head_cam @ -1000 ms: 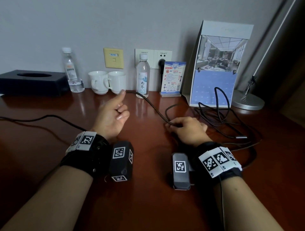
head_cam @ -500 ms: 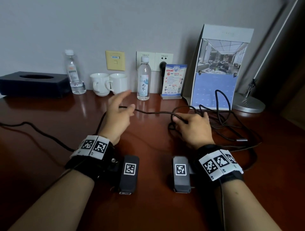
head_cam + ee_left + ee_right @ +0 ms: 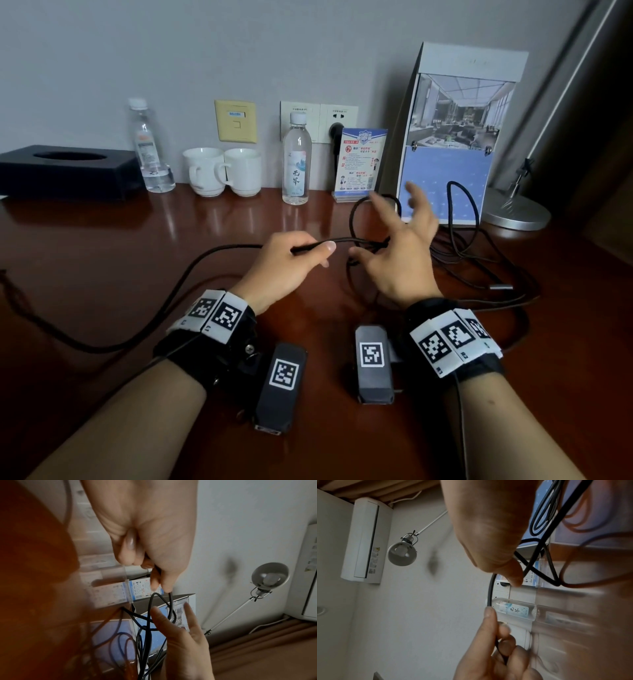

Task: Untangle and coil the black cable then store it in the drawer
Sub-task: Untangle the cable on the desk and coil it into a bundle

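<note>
1. Above the glossy reddish-brown wooden desk (image 3: pixel 102 260), both hands are raised near the middle, palms turned toward each other.
2. Left hand (image 3: pixel 284 263): fingers curled, thumb pressed along the top, gripping the thin black cable (image 3: pixel 212 255); the wrist view shows the cable leaving the fist between thumb and forefinger (image 3: pixel 171 599).
3. Right hand (image 3: pixel 400 253): fingers spread and loosely bent, closed on nothing; the cable's strands cross just beside its thumb. Whether they touch the palm I cannot tell.
4. Cable position: one run sags left from the left fist and off the desk edge; a short span bridges the two hands; the rest lies in a loose tangle on the desk at right, one loop standing up before the upright desk calendar with a blue lower page (image 3: pixel 445 185).
5. Count along the wall: two clear plastic water bottles (image 3: pixel 296 161), two white ceramic cups (image 3: pixel 222 171), one black tissue box (image 3: pixel 68 171), one small printed card stand (image 3: pixel 359 164), one silver lamp base (image 3: pixel 517 212).
6. Each wrist carries one black band with square coded markers (image 3: pixel 219 315).
</note>
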Tool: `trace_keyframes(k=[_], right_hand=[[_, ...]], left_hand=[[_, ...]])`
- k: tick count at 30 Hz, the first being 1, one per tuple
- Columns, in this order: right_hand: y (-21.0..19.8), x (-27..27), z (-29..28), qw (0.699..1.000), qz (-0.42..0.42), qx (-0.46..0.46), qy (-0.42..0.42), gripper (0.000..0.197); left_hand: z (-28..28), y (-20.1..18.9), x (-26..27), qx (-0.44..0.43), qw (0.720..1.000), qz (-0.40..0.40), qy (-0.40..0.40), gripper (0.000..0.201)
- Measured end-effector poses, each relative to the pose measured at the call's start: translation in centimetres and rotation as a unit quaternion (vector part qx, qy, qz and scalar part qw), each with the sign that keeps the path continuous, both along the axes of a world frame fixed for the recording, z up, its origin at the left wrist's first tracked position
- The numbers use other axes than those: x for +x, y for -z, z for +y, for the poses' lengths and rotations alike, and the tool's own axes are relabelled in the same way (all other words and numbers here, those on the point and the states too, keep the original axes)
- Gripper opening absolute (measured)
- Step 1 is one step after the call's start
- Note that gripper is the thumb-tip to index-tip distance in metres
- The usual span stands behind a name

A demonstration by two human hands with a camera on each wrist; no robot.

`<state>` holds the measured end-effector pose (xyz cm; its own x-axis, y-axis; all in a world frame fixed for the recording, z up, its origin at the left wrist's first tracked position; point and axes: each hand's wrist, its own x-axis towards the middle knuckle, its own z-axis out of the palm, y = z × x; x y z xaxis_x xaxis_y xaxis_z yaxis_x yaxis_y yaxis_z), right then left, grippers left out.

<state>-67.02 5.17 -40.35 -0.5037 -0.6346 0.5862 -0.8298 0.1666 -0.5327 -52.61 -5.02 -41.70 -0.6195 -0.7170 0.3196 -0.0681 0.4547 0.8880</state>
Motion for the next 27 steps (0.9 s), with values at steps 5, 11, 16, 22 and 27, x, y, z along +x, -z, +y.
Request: trace_keyframes(k=[5, 11, 16, 22, 27], right_hand=[[0.1, 0.0, 0.0, 0.991, -0.133, 0.008, -0.01, 0.112], [0.4, -0.2, -0.3, 0.984, -0.166, 0.057, -0.03, 0.079], [0.0, 0.0, 0.0, 0.987, -0.14, 0.081, -0.021, 0.06], [0.2, -0.7, 0.1, 0.984, -0.168, 0.039, 0.039, 0.057], [-0.2, -0.6, 0.8, 0.982, -0.155, -0.073, 0.083, 0.054]], left_hand=[[-0.2, -0.7, 0.3, 0.095, 0.993, 0.076, 0.007, 0.038], [-0.7, -1.1, 0.7, 0.19, 0.971, 0.142, 0.009, 0.047], [-1.0, -1.3, 0.9, 0.201, 0.964, 0.172, -0.014, 0.049], [-2.5, -1.4, 1.7, 0.207, 0.945, 0.213, -0.135, 0.044], [-4.0, -0.5, 2.5, 0.181, 0.937, 0.19, -0.23, 0.037]])
